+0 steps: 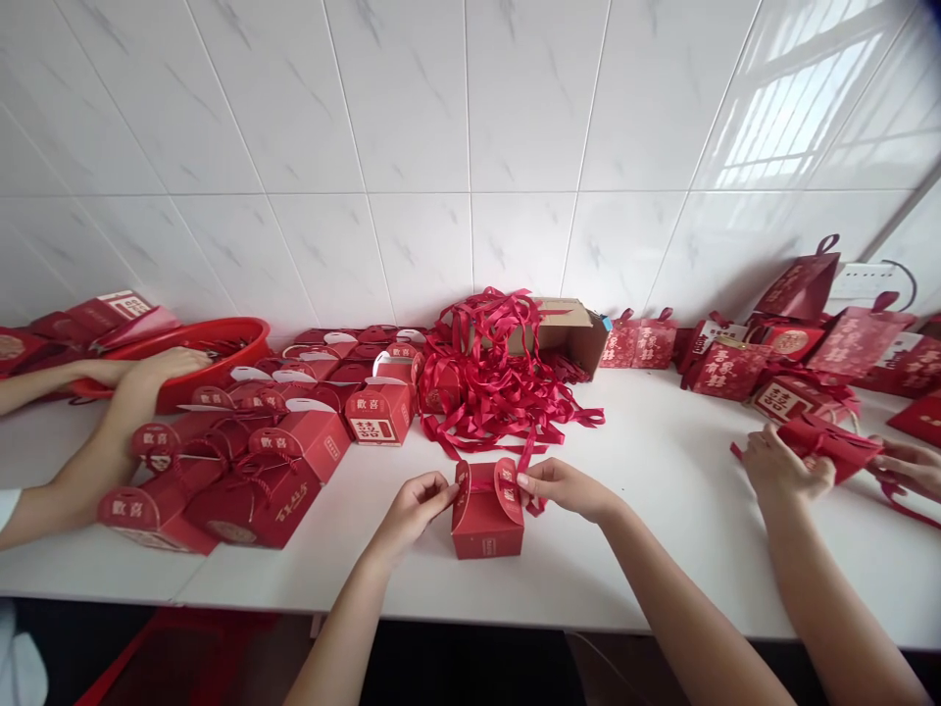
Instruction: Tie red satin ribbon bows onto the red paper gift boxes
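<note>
A small red gift box (486, 525) stands on the white table (662, 549) in front of me, its two rounded handle flaps raised. My left hand (413, 508) pinches the left flap. My right hand (563, 487) pinches the right flap together with a red ribbon (530, 461) that runs through the flaps and trails from the pile behind. Both hands are closed on the box top.
A heap of loose red ribbons (500, 378) lies before an open cardboard carton (573, 333). Several finished red boxes (257, 461) crowd the left, beside a red basin (198, 348). A person's arms (88, 431) reach from the left; another person's hands (786, 471) fold a red bag (830, 441) at right.
</note>
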`<state>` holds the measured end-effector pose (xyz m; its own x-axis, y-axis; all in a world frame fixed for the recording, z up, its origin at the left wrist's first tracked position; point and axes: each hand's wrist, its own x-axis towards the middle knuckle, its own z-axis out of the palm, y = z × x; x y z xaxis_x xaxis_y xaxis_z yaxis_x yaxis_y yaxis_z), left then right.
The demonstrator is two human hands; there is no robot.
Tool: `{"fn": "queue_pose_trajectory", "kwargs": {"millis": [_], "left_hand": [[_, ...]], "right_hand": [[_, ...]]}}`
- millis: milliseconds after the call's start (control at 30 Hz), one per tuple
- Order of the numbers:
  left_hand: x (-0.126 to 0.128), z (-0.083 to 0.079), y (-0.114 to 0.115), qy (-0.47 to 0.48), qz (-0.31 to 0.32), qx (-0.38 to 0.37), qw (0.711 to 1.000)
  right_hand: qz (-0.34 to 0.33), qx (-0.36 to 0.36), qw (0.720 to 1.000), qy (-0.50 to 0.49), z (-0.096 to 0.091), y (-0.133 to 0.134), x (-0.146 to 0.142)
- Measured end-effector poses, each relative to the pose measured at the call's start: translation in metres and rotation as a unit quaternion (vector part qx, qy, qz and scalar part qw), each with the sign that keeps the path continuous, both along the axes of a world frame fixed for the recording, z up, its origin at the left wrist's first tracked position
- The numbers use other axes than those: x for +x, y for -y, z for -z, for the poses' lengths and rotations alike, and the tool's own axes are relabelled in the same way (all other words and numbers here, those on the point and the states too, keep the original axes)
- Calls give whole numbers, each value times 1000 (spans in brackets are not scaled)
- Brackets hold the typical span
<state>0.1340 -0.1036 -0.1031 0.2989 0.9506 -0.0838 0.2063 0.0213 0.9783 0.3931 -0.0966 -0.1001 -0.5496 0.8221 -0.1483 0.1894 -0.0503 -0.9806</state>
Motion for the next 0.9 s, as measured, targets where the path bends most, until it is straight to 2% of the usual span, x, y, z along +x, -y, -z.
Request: {"fn": "queue_pose_trajectory", "kwargs": {"millis": [300, 567, 733, 900], "left_hand": [[-6, -8, -4, -34, 8, -1, 999], [-14, -14, -4, -46, 5, 2, 999], [-18, -9, -3, -41, -3, 9, 999], [-20, -3, -3, -35, -3, 6, 999]], "right_hand": [[53, 9, 998, -14, -5, -2, 3], [12, 7, 1000, -3, -6, -1, 6], [39, 49, 998, 19, -6, 6, 13], [12, 41, 999, 21, -11, 13, 19]]}}
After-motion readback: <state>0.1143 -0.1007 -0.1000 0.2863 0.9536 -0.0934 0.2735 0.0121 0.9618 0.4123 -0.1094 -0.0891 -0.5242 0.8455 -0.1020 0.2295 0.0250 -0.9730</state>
